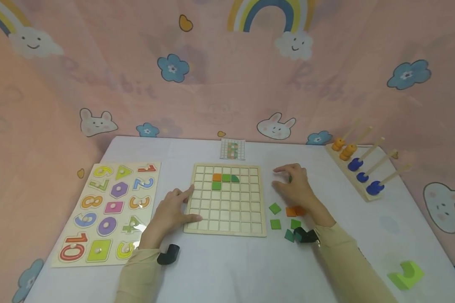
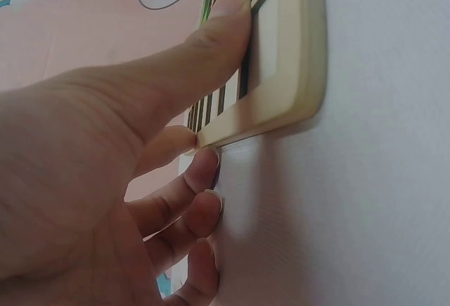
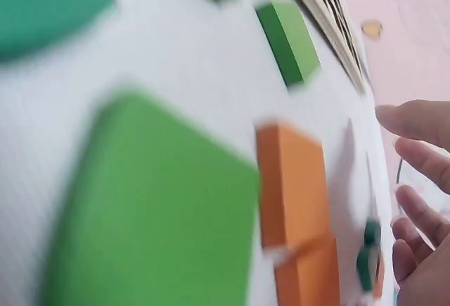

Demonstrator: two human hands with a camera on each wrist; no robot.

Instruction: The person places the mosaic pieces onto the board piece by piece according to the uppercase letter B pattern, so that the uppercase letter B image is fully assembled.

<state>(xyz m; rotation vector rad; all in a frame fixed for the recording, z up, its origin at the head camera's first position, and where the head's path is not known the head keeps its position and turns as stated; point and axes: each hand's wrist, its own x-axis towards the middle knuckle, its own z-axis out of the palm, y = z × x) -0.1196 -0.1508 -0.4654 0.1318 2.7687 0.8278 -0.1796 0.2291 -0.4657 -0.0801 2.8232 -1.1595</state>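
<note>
A wooden grid board (image 1: 263,202) holds an orange square (image 1: 217,177), two green squares (image 1: 226,177) and a dark green rounded piece (image 1: 235,179). My left hand (image 1: 170,210) is at its left side; in the left wrist view the thumb of that hand (image 2: 162,74) lies straight on the board (image 2: 288,95), other fingers loosely bent by the edge. Right of the board my right hand (image 1: 297,185) hovers with thumb and fingers apart, nothing between them. Below it lie loose green squares (image 1: 275,224), orange pieces (image 1: 290,211) and dark green pieces (image 1: 289,235). Dark green pieces (image 3: 369,257) lie near the right hand (image 3: 425,193).
A grid card with a coloured pattern (image 1: 233,149) lies behind the board. On the left is a number and shape puzzle (image 1: 113,207). A wooden peg stand with orange and blue beads (image 1: 354,176) stands at the right; a light green arch block (image 1: 406,275) is near the front right.
</note>
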